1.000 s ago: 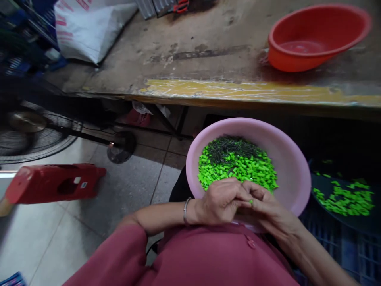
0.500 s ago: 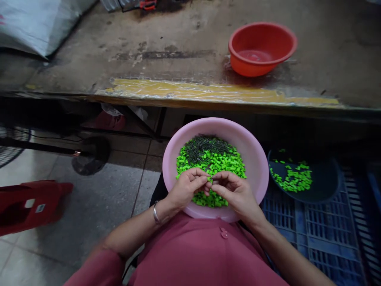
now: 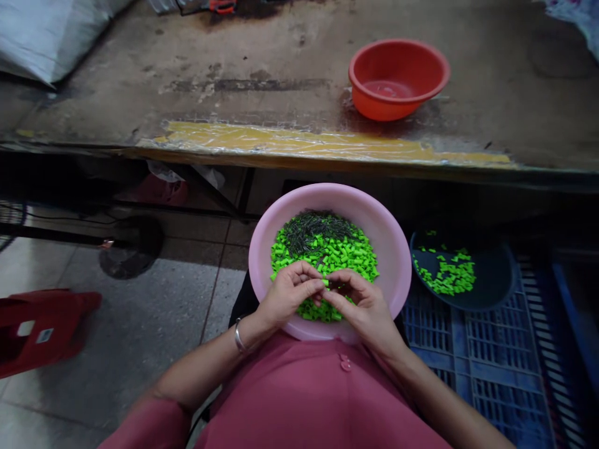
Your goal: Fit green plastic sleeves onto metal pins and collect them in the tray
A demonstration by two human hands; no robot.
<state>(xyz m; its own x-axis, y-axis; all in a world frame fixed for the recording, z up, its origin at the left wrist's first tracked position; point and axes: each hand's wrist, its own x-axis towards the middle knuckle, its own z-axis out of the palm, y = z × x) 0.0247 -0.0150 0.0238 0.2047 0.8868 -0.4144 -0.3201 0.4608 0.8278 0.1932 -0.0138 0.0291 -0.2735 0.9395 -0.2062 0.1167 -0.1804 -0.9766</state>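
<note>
A pink basin rests at my lap, heaped with small green plastic pieces, short and tube-like. A pile of thin dark pieces lies on the far side of the heap. Above the near part of it, my left hand pinches one small green piece between thumb and fingers. My right hand meets it from the other side, its thumb and forefinger closed at the same piece. Whether a dark piece is also in the right fingertips is too small to tell.
Ahead stands a worn table with a red bowl near its taped edge. A dark basin with more green pieces sits on a blue plastic crate at right. On the left are a fan base and a red stool.
The camera view has shifted slightly, so the scene sits further left. The green piece shows more plainly between my fingertips. Both hands stay together over the pink basin.
</note>
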